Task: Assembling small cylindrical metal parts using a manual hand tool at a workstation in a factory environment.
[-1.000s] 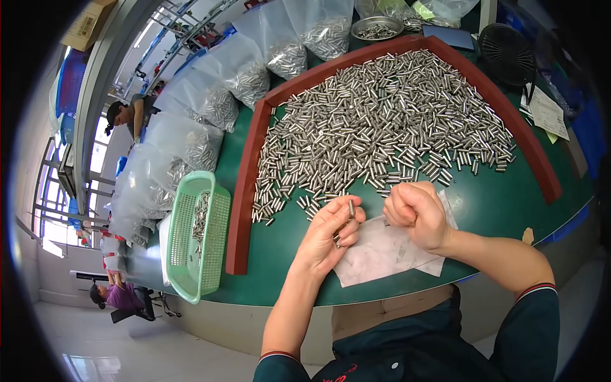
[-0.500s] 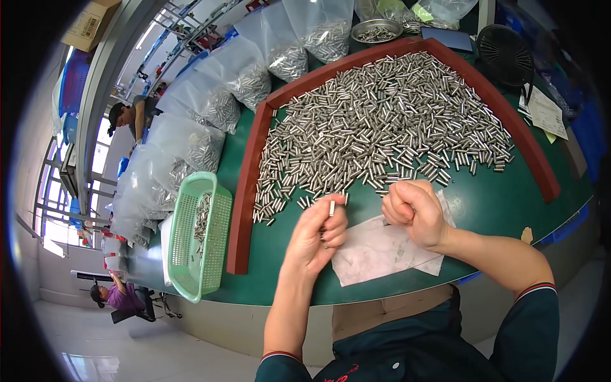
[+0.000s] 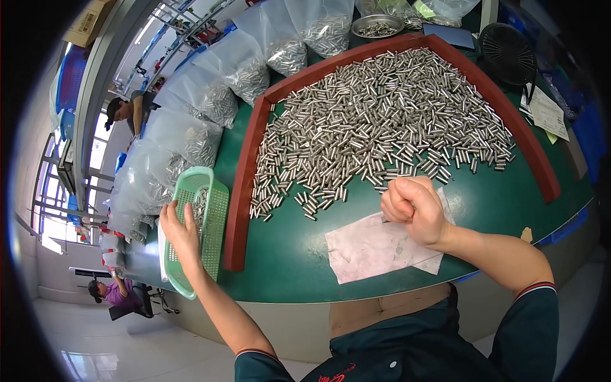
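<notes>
My left hand is over the light green plastic basket, fingers apart and with no pin visible in it. Small metal pins lie inside that basket, partly hidden by the hand. My right hand is closed in a fist above a stained white cloth; whatever its fingers hold is hidden. Beyond both hands spreads a wide heap of short shiny metal pins on the green tabletop.
A dark red wooden frame borders the heap on the left, back and right. Clear plastic bags of pins line the table's left and far side. A metal bowl, a black fan and paper sheets sit farther back. Two people are at left.
My left hand has swung left from the cloth to the basket and opened; the pin it pinched is out of its fingers. My right fist has stayed in place.
</notes>
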Motion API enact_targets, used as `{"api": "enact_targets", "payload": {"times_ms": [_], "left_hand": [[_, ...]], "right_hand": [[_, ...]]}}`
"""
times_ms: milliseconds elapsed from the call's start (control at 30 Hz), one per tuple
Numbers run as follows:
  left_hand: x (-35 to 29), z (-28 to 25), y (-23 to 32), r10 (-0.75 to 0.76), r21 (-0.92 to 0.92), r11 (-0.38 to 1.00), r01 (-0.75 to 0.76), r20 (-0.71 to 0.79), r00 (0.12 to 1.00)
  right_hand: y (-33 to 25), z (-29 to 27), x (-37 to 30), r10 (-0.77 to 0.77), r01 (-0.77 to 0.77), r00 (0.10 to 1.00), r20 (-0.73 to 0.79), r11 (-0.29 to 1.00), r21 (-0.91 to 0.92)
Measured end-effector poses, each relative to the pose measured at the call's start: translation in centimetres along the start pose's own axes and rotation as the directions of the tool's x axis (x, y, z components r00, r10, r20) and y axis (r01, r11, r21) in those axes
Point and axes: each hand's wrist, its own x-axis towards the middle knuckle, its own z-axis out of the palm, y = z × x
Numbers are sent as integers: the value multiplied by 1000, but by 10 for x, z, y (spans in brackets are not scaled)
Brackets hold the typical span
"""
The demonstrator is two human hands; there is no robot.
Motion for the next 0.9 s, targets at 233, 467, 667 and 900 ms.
{"api": "enact_targets", "payload": {"times_ms": [233,467,667,900], "left_hand": [[-22,3,165,223,-652,754,-74,148,963],[-50,26,223,424,-668,728,-154,262,867],[-60,29,226,371,-621,767,-160,226,901],[-62,28,227,375,-639,751,-169,202,905]], "right_hand": [[-2,-8,0,21,-21,999,-39,1000,0],[-1,-3,5,44,-43,999,-17,997,62],[1,-6,-2,33,-29,998,-56,996,84],[2,-5,-4,17,-12,998,-64,997,73]]}}
